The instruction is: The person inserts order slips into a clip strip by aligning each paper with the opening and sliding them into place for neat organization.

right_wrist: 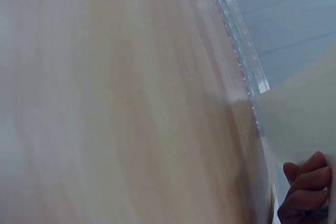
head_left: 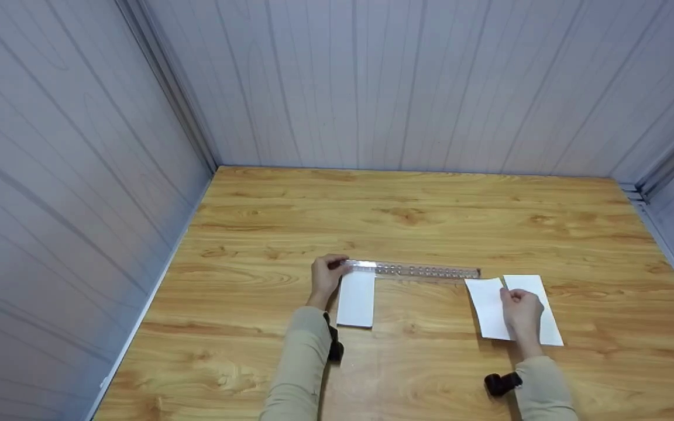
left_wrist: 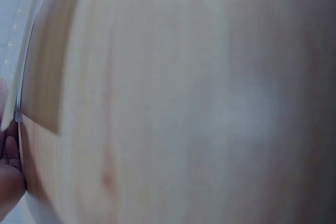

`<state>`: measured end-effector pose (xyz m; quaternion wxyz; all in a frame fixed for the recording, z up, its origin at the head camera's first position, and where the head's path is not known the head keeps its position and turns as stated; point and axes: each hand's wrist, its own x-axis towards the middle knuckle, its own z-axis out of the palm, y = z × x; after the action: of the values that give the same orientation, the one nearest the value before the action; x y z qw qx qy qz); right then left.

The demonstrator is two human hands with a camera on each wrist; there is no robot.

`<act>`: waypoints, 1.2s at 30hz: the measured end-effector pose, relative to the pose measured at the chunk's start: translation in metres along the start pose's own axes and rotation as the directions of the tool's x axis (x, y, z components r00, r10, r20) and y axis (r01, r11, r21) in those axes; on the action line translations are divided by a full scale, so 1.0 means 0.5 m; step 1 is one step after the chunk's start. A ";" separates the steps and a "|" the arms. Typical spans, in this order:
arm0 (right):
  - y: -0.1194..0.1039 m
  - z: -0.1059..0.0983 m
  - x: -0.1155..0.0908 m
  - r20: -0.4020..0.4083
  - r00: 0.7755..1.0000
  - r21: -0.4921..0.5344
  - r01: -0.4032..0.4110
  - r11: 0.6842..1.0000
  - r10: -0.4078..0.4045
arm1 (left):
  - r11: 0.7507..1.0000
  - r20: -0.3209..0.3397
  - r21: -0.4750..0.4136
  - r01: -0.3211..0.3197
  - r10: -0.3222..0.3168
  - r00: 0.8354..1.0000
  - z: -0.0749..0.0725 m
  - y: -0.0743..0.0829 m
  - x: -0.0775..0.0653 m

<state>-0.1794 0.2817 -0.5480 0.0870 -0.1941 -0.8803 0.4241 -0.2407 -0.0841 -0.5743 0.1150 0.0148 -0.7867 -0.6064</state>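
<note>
At the left end of a clear plastic ruler (head_left: 425,271), my left hand (head_left: 326,278) grips with thumb and fingers. A white rectangular stack of paper (head_left: 356,301) lies with its top edge under that end of the ruler. In the left wrist view, the left hand (left_wrist: 10,182) shows only at the lower left edge. My right hand (head_left: 525,313) pinches a white sheet (head_left: 485,310) by its right side, and the sheet looks raised and slightly bent. In the right wrist view, curled fingers (right_wrist: 307,187) sit against this sheet (right_wrist: 299,119), close to the ruler's far end.
A second white sheet (head_left: 550,333) lies on the wooden table (head_left: 407,216), partly behind the right hand. Pale panelled walls (head_left: 325,88) stand at the back and sides of the table. Dark wrist cameras (head_left: 501,385) are strapped at both sleeves.
</note>
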 end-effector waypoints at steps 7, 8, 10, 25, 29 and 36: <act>-0.007 0.011 0.002 0.049 0.998 0.020 -0.032 0.999 0.031 | 1.000 0.005 -0.019 -0.004 0.004 1.000 -0.001 0.000 0.000; -0.008 0.013 0.003 0.055 0.998 0.022 -0.040 0.999 0.039 | 1.000 0.004 -0.016 -0.006 0.006 1.000 -0.001 0.000 0.000; -0.009 0.016 0.004 0.070 0.996 0.029 -0.052 0.998 0.050 | 1.000 0.003 -0.010 -0.008 0.008 1.000 -0.001 -0.001 0.000; -0.017 0.035 0.003 0.071 0.993 0.064 -0.100 0.993 0.095 | 0.999 0.016 -0.047 0.017 -0.017 1.000 -0.002 -0.002 0.000; -0.019 0.039 0.004 0.082 0.991 0.060 -0.113 0.992 0.108 | 0.999 0.009 -0.041 0.016 -0.015 1.000 -0.001 -0.002 -0.001; -0.024 0.044 0.001 0.095 0.990 0.068 -0.113 0.991 0.106 | 0.999 0.003 -0.037 0.006 -0.005 1.000 -0.001 -0.001 0.000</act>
<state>-0.1901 0.2596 -0.5523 0.0304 -0.2192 -0.8553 0.4684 -0.2404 -0.0850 -0.5746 0.1123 0.0139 -0.7756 -0.6210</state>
